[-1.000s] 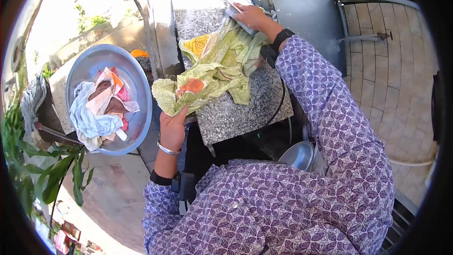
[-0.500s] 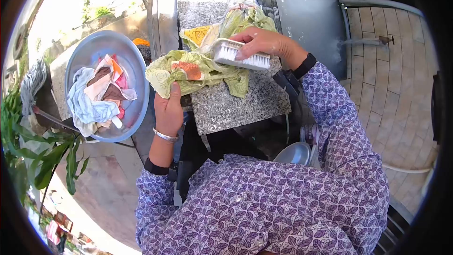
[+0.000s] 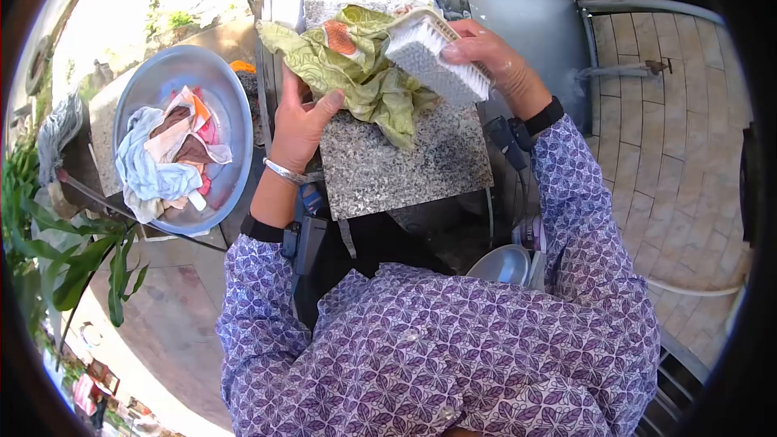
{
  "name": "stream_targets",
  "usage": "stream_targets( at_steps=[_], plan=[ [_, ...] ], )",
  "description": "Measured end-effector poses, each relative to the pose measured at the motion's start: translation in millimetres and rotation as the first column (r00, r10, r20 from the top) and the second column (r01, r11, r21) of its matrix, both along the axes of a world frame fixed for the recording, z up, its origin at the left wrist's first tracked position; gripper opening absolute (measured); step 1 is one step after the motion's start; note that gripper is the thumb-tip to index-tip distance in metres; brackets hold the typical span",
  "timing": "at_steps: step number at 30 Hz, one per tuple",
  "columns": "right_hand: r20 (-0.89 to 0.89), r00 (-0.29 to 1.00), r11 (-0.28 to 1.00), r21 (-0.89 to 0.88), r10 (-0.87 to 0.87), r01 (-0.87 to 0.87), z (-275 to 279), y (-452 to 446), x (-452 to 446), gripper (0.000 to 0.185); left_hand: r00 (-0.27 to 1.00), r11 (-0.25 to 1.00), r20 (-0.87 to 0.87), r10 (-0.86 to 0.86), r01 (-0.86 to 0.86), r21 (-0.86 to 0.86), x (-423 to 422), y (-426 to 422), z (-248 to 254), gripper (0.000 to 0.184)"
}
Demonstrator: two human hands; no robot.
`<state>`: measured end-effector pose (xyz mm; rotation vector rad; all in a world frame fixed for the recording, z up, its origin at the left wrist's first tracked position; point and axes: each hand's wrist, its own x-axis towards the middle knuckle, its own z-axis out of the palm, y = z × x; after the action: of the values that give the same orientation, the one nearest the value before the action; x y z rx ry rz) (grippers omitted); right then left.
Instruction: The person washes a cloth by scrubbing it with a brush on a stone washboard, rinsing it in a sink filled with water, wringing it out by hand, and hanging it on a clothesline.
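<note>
A wet green patterned garment (image 3: 356, 65) with an orange patch lies bunched over a speckled stone slab (image 3: 405, 162). My left hand (image 3: 303, 117) grips its near left edge, thumb in front and the other fingers partly hidden behind the fabric. In my right hand (image 3: 494, 61) is a scrub brush (image 3: 441, 53), held by its side and tilted so its white bristles show. The brush is at the garment's right side; whether it touches the cloth I cannot tell.
To the left stands a blue-grey basin (image 3: 235, 186) holding several light blue, pink and brown cloths (image 3: 166, 158). A metal sheet (image 3: 534, 40) rises beyond the slab on the right. Close to my body sits a small bowl (image 3: 499, 265). Leafy plants (image 3: 77, 267) border the left.
My left hand has shifted up and right, bunching the garment farther back on the slab. My right hand has lifted the brush slightly to the right and tilted it.
</note>
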<state>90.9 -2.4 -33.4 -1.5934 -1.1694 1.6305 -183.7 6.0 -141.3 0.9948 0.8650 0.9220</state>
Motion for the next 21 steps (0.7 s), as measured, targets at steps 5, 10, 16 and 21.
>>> stream_targets(
  at_steps=[5, 10, 16, 21],
  plan=[
    [-0.146, 0.945, 0.926, 0.203, -0.294, 0.319, 48.6, -14.5, 33.4, 0.051, 0.743, 0.971, -0.669, 0.040, 0.128, 0.201, 33.3, -9.4, -18.3, 0.101],
    [-0.114, 0.951, 0.899, 0.310, -0.288, 0.310, 82.9, -32.2, 25.1, 0.059, 0.827, 0.992, -0.554, -0.096, 0.035, -0.121, 73.9, 12.6, 20.2, 0.105],
    [-0.287, 0.933, 0.880, 0.356, -0.218, 0.316, 100.1, -35.6, 43.7, 0.060, 0.932, 0.960, -0.301, 0.204, -0.129, 0.250, 98.6, -4.2, 54.8, 0.120],
    [-0.129, 0.955, 0.827, 0.477, -0.269, 0.297, 103.1, -45.0, 37.6, 0.084, 0.901, 0.955, -0.322, -0.292, 0.254, -0.155, 100.8, -14.0, 108.7, 0.055]
  ],
)
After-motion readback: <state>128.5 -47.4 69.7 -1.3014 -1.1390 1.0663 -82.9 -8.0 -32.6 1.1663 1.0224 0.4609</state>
